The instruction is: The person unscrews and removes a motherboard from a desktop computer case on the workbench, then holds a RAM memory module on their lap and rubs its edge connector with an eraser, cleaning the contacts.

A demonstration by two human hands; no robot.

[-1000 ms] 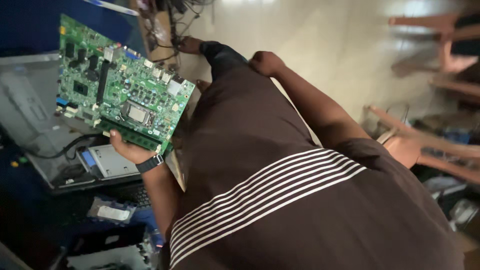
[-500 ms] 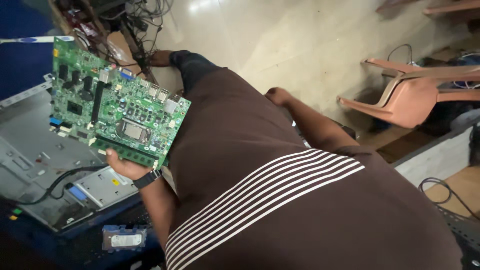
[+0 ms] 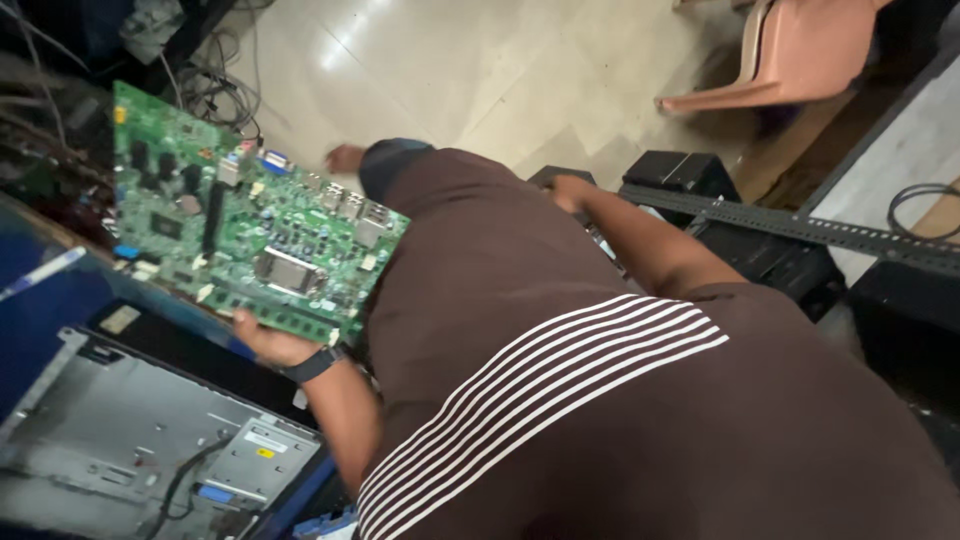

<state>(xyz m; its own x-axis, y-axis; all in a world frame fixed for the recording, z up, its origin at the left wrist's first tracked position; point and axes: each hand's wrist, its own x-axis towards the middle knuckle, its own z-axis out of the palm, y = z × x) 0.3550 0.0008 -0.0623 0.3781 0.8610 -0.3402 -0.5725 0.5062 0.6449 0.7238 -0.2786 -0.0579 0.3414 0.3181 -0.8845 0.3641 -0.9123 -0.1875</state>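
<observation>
A green motherboard (image 3: 245,235), flat and rectangular, is held up at a tilt at the left of the view, above the edge of a blue-topped bench (image 3: 45,300). Its face is crowded with small black chips, a square silver processor socket, long dark memory slots along the lower edge and metal port blocks along the upper right edge. The left hand (image 3: 268,343) grips it from below at the lower edge, fingers curled under the board and the thumb side against the slots; a black wristband sits just behind on the bent forearm. The right hand (image 3: 563,192) reaches away over the far side of the body toward black boxes (image 3: 690,175) on the floor; whether it is closed on anything cannot be told. A brown shirt with thin white stripes (image 3: 560,400) fills the middle. Below the board lies an open grey sheet-metal computer chassis (image 3: 110,440) with a silver drive bearing a white label with a small yellow mark. A pinkish plastic chair (image 3: 790,55) stands on the pale tiled floor.
</observation>
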